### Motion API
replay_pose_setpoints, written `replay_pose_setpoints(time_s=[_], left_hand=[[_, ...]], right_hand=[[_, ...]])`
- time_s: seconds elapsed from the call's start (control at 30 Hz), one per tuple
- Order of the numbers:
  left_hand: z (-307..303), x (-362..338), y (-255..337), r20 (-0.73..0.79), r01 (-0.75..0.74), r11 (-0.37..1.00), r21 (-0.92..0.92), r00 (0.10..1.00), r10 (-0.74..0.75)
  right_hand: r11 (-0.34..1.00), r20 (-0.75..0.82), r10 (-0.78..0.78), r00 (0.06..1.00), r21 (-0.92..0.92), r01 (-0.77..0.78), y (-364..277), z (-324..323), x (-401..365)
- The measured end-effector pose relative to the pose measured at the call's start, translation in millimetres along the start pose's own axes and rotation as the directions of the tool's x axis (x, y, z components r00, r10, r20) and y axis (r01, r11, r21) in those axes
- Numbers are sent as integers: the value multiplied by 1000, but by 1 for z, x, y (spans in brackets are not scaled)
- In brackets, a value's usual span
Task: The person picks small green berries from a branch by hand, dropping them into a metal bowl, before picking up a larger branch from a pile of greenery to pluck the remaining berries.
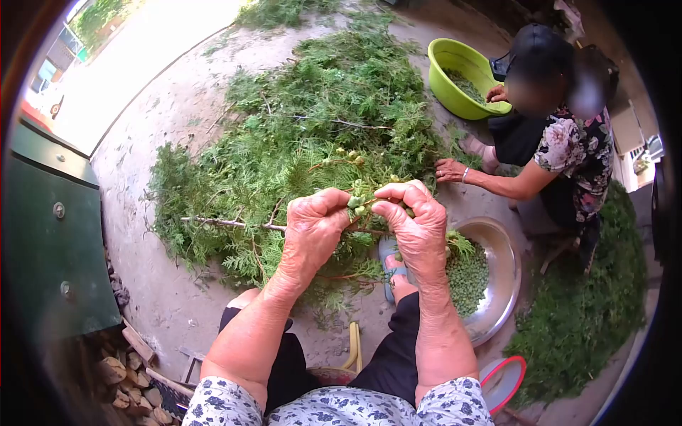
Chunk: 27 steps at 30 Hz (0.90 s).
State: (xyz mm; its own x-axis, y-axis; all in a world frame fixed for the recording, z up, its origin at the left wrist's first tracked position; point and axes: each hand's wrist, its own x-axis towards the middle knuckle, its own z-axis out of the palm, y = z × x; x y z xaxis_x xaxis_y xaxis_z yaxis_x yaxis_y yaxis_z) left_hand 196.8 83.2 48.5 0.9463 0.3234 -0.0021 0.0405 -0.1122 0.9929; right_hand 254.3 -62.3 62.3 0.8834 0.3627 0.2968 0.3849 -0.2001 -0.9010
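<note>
Close together in front of me, both my hands work at an evergreen sprig [361,187] with small green cones. My left hand [312,231] is closed in a pinch, thumb and forefinger on a green cone [354,202]. Opposite it, my right hand [420,231] is closed round the sprig, more cones showing by its fingers. Below the hands a long bare-stemmed branch [234,223] lies on a big heap of evergreen branches [341,92]. Beside my right forearm stands a metal bowl [508,263] holding many green cones [469,284], partly hidden by my arm.
At the right another person [568,149] sits by the heap, one hand at a lime-green basin [442,67], the other near the branches. More cut greenery [582,326] lies at lower right, near a red-rimmed object [503,380]. Chopped wood [131,380] and a green metal panel [60,234] are at left.
</note>
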Motion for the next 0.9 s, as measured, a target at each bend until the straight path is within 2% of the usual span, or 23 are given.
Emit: replay_pose_setpoints(time_s=[0.03,0.07,0.1,0.13,0.17,0.23,0.3,0.37,0.4,0.47,0.5,0.6,0.67,0.7,0.77,0.83,0.9], left_hand=[[0,-1,1,3,1,1000,0,1000,-1],[0,-2,2,4,-27,999,42,1000,27],[1,-2,2,5,-55,995,84,998,55],[1,-2,1,6,-55,995,83,999,54],[2,-1,-2,-16,-99,991,92,995,100],[4,0,-3,-37,-139,985,102,989,143],[4,1,-3,-27,-168,972,162,984,174],[5,0,-5,-24,-177,977,123,983,181],[6,1,-5,-18,-187,979,82,982,189],[10,0,-3,-24,-174,980,97,984,177],[11,-1,-3,-28,-160,981,112,986,165],[12,-3,-4,-32,-191,972,139,980,197],[5,-6,-3,-29,-177,975,132,983,182],[4,-6,-3,-23,-163,979,124,986,167],[3,-7,-3,-14,-155,980,121,987,158],[2,-6,-7,-28,-132,985,111,990,136],[2,-6,-6,-33,-146,979,141,988,152]], right_hand=[[1000,-2,2,1000,-1,-2,0,3,-1],[966,-33,173,984,200,-163,0,6,-4],[868,-28,340,940,395,-302,0,8,-5],[768,12,354,935,566,-298,7,10,-7],[768,12,355,935,566,-299,8,12,-8],[466,113,506,855,798,-381,9,15,-10],[414,130,541,831,818,-398,9,18,-10],[371,121,513,850,862,-346,11,20,-11],[372,120,513,850,861,-346,10,21,-12],[445,21,536,844,842,-303,8,23,-13],[446,21,535,844,842,-303,9,24,-13],[366,19,613,790,879,-305,16,23,-13],[312,-38,601,799,931,-191,30,9,-8],[397,-133,599,789,906,-148,34,0,1],[418,-71,491,868,894,-163,24,2,-1],[308,54,557,829,913,-267,11,7,-1],[277,112,549,828,910,-308,12,0,3]])
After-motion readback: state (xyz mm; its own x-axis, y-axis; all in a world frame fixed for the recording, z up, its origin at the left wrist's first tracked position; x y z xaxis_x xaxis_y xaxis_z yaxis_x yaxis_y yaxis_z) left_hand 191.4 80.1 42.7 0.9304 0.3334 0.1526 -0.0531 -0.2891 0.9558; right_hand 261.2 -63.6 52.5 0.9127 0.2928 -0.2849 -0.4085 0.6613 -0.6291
